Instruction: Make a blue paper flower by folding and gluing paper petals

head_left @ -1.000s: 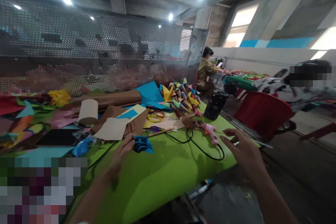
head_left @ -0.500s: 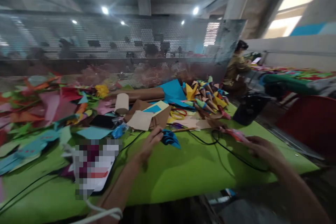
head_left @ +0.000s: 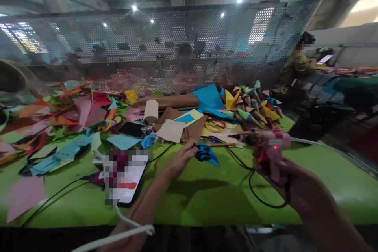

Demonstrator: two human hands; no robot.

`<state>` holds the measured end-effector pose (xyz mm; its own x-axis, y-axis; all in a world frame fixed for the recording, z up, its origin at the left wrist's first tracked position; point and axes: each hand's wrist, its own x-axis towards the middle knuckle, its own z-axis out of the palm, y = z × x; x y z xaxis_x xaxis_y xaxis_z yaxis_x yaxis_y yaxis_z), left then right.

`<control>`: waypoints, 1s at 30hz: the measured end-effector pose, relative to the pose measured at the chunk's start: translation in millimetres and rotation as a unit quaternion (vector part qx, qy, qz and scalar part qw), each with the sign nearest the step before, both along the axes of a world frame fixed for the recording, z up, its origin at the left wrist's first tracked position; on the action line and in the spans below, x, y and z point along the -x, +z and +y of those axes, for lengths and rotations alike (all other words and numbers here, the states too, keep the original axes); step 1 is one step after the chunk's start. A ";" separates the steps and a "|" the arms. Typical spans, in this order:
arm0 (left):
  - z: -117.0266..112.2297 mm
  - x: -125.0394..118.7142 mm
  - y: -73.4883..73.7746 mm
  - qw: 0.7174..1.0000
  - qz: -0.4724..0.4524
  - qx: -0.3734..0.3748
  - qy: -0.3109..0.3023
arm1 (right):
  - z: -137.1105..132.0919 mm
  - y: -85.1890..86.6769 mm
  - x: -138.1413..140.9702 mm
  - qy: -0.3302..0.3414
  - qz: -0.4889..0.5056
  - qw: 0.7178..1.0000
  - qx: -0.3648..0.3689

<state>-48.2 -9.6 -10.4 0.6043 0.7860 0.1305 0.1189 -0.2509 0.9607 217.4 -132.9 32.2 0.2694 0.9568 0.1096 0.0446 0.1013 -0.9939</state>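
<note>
My left hand (head_left: 184, 158) pinches the edge of a folded blue paper piece (head_left: 208, 155), held a little above the green table. Wrapped round the handle of a pink hot glue gun (head_left: 276, 145) is my right hand (head_left: 295, 175). A small red light glows on the gun's side, and its nozzle points left, toward the blue paper. The two are apart. A black cable (head_left: 251, 189) loops near the gun's handle. Behind the blue paper lies a pencil (head_left: 226, 144), with yellow-handled scissors (head_left: 215, 126) beyond it.
Paper cones (head_left: 251, 104) are heaped at the back right. Loose coloured paper (head_left: 85, 112) covers the left side. A phone (head_left: 131, 130), a paper roll (head_left: 151, 111) and a lit tablet (head_left: 132, 181) lie on the green table (head_left: 206, 204). A person (head_left: 295, 65) sits at the far right.
My right hand has lifted the glue gun off the table and turned it toward the left. The view has swung left; my left hand still holds the blue paper.
</note>
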 end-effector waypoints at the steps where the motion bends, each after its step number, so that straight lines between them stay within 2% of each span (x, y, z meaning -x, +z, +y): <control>1: -0.8 0.3 1.4 1.000 0.001 0.000 -0.004 | 3.3 1.0 5.3 0.010 0.029 0.999 0.019; 3: -2.0 0.8 3.3 1.000 -0.005 0.003 -0.010 | 8.3 0.9 12.6 0.034 0.032 0.998 0.041; 7: -1.9 0.5 3.0 1.000 -0.013 0.014 -0.019 | 14.0 2.1 20.3 0.067 -0.053 0.995 0.049; 12: 2.4 -0.4 -5.7 0.998 -0.022 0.041 -0.030 | 18.1 10.4 27.0 0.086 -0.134 0.987 0.021; 17: 4.6 -0.2 -11.3 0.997 -0.041 0.053 -0.044 | 19.2 8.6 28.1 0.102 -0.195 0.975 0.025; 24: 0.9 0.8 -4.6 0.996 -0.036 0.061 -0.052 | 19.5 6.2 29.8 0.116 -0.257 0.959 0.022; 30: 3.1 2.3 -9.9 0.996 -0.043 0.056 -0.057 | 18.6 7.2 29.5 0.114 -0.268 0.956 0.034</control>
<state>-50.5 -6.5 -20.3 0.6803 0.7260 0.1008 0.0129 -0.1493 0.9887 187.9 -114.3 39.4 -0.0246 0.9938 0.1087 0.5341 0.1049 -0.8389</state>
